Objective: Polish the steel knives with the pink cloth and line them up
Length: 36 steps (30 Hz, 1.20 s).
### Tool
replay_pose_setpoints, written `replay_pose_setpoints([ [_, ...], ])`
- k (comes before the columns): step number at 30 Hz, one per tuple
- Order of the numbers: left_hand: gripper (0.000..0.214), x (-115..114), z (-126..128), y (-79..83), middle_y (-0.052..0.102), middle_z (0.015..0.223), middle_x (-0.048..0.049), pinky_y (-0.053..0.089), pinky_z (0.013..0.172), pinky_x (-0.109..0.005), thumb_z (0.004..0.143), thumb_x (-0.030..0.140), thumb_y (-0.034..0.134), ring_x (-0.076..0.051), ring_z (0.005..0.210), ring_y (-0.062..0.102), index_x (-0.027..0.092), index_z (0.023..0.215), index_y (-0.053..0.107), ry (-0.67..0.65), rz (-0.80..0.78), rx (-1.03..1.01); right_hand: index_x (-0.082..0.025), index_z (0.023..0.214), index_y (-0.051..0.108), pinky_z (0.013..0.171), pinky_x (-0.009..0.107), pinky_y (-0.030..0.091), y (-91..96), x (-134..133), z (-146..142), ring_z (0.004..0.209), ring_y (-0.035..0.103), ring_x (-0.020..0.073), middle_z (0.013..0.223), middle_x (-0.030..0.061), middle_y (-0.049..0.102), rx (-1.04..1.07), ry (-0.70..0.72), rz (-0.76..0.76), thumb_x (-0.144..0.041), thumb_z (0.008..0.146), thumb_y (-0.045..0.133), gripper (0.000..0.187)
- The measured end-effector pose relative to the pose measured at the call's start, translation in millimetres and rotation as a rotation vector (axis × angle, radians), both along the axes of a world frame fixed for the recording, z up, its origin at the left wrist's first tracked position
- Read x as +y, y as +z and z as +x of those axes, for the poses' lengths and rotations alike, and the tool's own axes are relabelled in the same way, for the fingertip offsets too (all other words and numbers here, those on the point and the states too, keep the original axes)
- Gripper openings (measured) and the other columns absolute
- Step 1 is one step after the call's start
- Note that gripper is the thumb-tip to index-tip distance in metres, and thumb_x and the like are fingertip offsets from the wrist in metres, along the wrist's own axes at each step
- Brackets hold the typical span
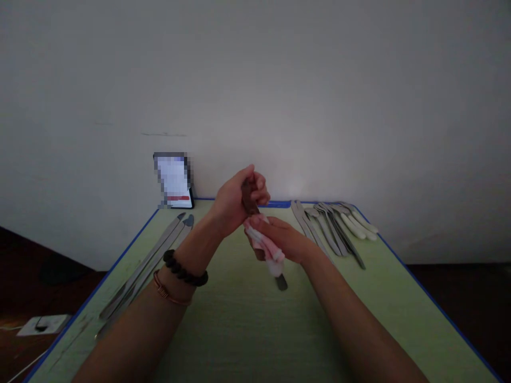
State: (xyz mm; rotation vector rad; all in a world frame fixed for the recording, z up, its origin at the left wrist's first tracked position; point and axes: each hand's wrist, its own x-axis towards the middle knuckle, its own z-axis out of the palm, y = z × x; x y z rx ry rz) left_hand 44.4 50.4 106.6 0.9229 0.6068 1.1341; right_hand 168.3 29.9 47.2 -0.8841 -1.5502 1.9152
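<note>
Likely a room in a home: scuffed plain wall [319, 106] behind, small green worktop [239, 324] with blue edging, household cutlery [347, 240] mid-right, power strip [56, 322] on dark floor [24, 271], lower left.

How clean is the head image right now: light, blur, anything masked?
Head view: dim overall, darkest on the floor either side; the propped phone is brightest, its screen pixelated; the cloth and utensil look soft, fine detail lost; the table is shaded between the forearms; no strong glare on the cutlery.
</note>
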Motion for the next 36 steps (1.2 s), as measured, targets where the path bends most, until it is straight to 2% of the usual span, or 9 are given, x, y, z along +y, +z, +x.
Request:
replay_pose_setpoints([
  [2,0.041,-1.2,-1.6,3.2,0.05,0.053,0.002,0.045,0.056,-0.019,0.092,0.034,0.042,-0.009,0.053,0.052,0.016,0.058,0.056,0.148,0.153,0.066,-0.018,0.075,0.051,0.046,0.022,0.036,8.0,-0.8,5.8,0.046,0.043,0.0075,0.058,-0.0034,0.051,-0.022,-0.044,0.035,-0.063,0.078,0.056,0.046],
  [4,0.029,-0.5,-7.2,5.0,0.057,0.064,0.0014,0.045,0.06,-0.019,0.088,0.033,0.052,-0.01,0.061,0.055,0.016,0.065,0.06,0.271,0.31,0.169,-0.019,0.076,0.052,0.048,0.022,0.037,13.3,-1.9,9.2,0.048,0.045,0.0081,0.059,-0.0033,0.051,-0.044,-0.091,0.077,-0.062,0.079,0.055,0.044],
  [7,0.009,-0.9,-18.3,7.7,0.064,0.07,0.0016,0.046,0.064,-0.019,0.077,0.023,0.068,-0.01,0.066,0.058,0.016,0.072,0.064,0.343,0.476,0.384,-0.019,0.076,0.051,0.05,0.022,0.038,17.6,-3.7,10.9,0.05,0.046,0.0084,0.059,-0.003,0.051,-0.078,-0.115,0.144,-0.061,0.081,0.053,0.043],
  [10,0.01,-5.0,-27.2,13.0,0.07,0.073,-0.0003,0.049,0.068,-0.02,0.07,0.017,0.074,-0.013,0.071,0.064,0.017,0.078,0.067,0.351,0.498,0.472,-0.019,0.075,0.048,0.051,0.022,0.038,20.4,-4.7,11.8,0.051,0.046,0.0086,0.06,-0.0027,0.051,-0.113,-0.097,0.198,-0.062,0.083,0.049,0.044],
  [16,0.007,-10.9,-43.3,25.7,0.073,0.072,-0.004,0.05,0.065,-0.017,0.068,0.008,0.073,-0.014,0.068,0.066,0.015,0.068,0.073,0.312,0.436,0.508,-0.019,0.07,0.047,0.053,0.023,0.035,29.7,-2.1,20.6,0.055,0.043,0.0099,0.063,-0.0017,0.05,-0.325,-0.034,0.432,-0.059,0.088,0.041,0.044],
  [20,0.01,-10.4,-55.2,29.4,0.071,0.07,-0.0018,0.048,0.064,-0.016,0.066,0.007,0.074,-0.013,0.068,0.063,0.017,0.064,0.074,0.239,0.545,0.62,-0.019,0.064,0.042,0.053,0.023,0.031,39.8,-3.5,25.1,0.053,0.038,0.0088,0.058,-0.0037,0.043,-0.434,0.015,0.555,-0.053,0.09,0.04,0.043],
  [26,0.006,-14.5,-54.8,29.5,0.069,0.071,-0.0035,0.045,0.062,-0.017,0.069,0.02,0.075,-0.014,0.067,0.06,0.017,0.064,0.074,-0.044,0.675,0.8,-0.02,0.063,0.037,0.052,0.023,0.03,50.7,-11.2,21.0,0.051,0.037,0.0084,0.056,-0.0047,0.04,-0.471,0.145,0.597,-0.049,0.092,0.036,0.041],
  [29,0.006,-17.5,-49.4,29.7,0.07,0.071,-0.0035,0.045,0.06,-0.017,0.071,0.021,0.073,-0.014,0.065,0.061,0.018,0.066,0.074,-0.162,0.719,0.887,-0.019,0.063,0.039,0.052,0.023,0.03,53.3,-13.9,18.5,0.051,0.037,0.0084,0.055,-0.0047,0.041,-0.512,0.147,0.617,-0.047,0.092,0.039,0.04],
  [36,0.006,-19.5,-45.8,31.2,0.067,0.07,-0.0021,0.043,0.06,-0.018,0.073,0.019,0.071,-0.014,0.064,0.059,0.018,0.068,0.074,-0.138,0.777,0.909,-0.019,0.066,0.045,0.05,0.023,0.029,52.2,-14.1,15.1,0.051,0.04,0.0087,0.056,-0.0035,0.045,-0.495,0.07,0.614,-0.048,0.091,0.041,0.039],
])
